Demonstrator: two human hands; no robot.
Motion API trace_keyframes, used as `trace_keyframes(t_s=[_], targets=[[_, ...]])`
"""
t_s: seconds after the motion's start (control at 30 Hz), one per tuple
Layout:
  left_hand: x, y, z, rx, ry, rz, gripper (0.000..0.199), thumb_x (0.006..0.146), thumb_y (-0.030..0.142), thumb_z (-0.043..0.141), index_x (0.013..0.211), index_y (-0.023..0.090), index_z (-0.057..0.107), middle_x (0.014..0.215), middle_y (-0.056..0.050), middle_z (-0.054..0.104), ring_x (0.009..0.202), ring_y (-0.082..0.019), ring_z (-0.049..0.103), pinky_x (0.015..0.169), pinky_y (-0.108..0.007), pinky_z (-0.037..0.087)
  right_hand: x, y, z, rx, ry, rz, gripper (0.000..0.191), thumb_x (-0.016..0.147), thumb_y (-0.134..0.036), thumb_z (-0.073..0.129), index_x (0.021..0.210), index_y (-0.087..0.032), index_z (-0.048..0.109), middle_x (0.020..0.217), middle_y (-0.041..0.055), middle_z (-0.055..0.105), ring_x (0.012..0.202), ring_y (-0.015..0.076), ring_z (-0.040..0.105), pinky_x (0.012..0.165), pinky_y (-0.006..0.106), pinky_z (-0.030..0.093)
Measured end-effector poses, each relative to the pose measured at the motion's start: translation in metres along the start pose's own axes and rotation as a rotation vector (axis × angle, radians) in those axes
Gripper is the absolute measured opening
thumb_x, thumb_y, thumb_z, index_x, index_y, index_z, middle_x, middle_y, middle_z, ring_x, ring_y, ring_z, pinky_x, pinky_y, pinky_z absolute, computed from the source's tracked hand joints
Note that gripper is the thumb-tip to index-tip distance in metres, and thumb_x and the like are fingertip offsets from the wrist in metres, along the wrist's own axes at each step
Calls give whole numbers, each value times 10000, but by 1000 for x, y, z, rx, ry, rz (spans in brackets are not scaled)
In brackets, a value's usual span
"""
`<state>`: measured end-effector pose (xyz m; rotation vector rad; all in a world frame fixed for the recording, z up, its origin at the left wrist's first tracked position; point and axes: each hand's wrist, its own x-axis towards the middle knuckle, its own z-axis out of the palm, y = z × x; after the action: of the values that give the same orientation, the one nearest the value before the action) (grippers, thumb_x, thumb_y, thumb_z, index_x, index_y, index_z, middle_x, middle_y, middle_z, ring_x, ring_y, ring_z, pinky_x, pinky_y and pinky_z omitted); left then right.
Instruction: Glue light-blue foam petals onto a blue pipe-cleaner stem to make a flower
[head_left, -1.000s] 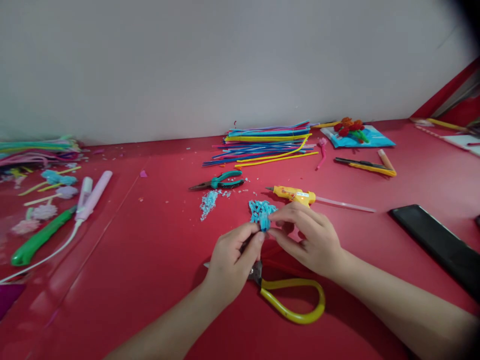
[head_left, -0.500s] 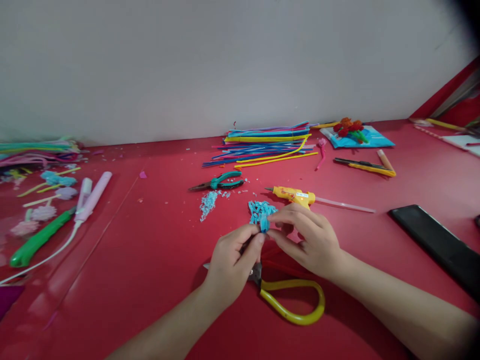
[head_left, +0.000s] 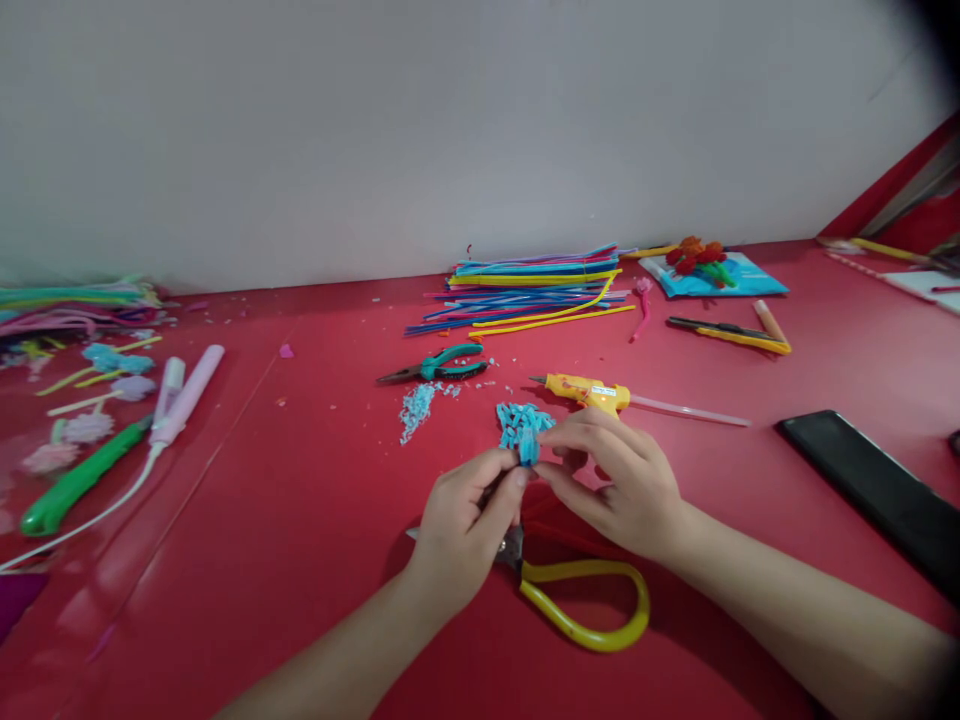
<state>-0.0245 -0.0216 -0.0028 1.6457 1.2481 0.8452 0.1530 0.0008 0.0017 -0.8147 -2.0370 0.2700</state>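
Note:
A small blue fuzzy piece (head_left: 529, 447) is pinched between the thumb and forefinger of my left hand (head_left: 465, 525). At its right side, my right hand (head_left: 619, 480) has its thumb and forefinger close around the piece, their tips touching or nearly touching it. Just behind lies a pile of short blue pieces (head_left: 517, 418). Scissors with yellow handles (head_left: 589, 637) lie below my hands, their blades partly hidden by my left hand. The yellow glue gun (head_left: 589, 390) rests beyond my right hand, which hides its grip.
Teal pliers (head_left: 442, 364) and blue fluff (head_left: 417, 408) lie left of the pile. Bundled coloured stems (head_left: 536, 285) are at the wall. A black phone (head_left: 862, 490) and yellow cutter (head_left: 731, 333) sit right; a pink hot tool (head_left: 191, 395) and green-handled tool (head_left: 82, 480) sit left.

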Motion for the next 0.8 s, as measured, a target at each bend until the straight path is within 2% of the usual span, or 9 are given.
trace_keyframes(t_s=[0.43, 0.63, 0.73, 0.8], targets=[[0, 4, 0, 3, 7, -8, 214, 874, 313, 439, 724, 194, 536, 546, 43, 468, 511, -92, 431, 512, -192, 348, -1, -1, 1, 3, -16, 17, 236, 807, -122, 572, 1029, -195, 544, 847, 49, 644, 753, 142, 609, 629, 266, 498], [1, 8, 0, -109, 3, -73, 229, 860, 326, 463, 702, 181, 544, 535, 38, 470, 507, -87, 420, 498, -185, 346, -1, 0, 1, 27, -13, 21, 247, 800, -113, 580, 1028, -197, 537, 852, 45, 621, 729, 135, 582, 631, 265, 489], [4, 9, 0, -252, -26, -177, 267, 855, 352, 472, 660, 174, 514, 511, 44, 471, 443, -64, 367, 429, -171, 297, 0, -2, 0, 72, 5, 111, 211, 805, -142, 578, 1004, -205, 545, 786, 19, 584, 642, 118, 541, 577, 247, 466], [6, 9, -1, -352, -62, -244, 256, 859, 373, 465, 711, 174, 529, 527, 45, 508, 392, -46, 303, 380, -171, 236, 1, -3, 0, 99, 32, 223, 158, 829, -165, 548, 981, -210, 550, 754, 6, 565, 616, 112, 527, 561, 239, 452]])
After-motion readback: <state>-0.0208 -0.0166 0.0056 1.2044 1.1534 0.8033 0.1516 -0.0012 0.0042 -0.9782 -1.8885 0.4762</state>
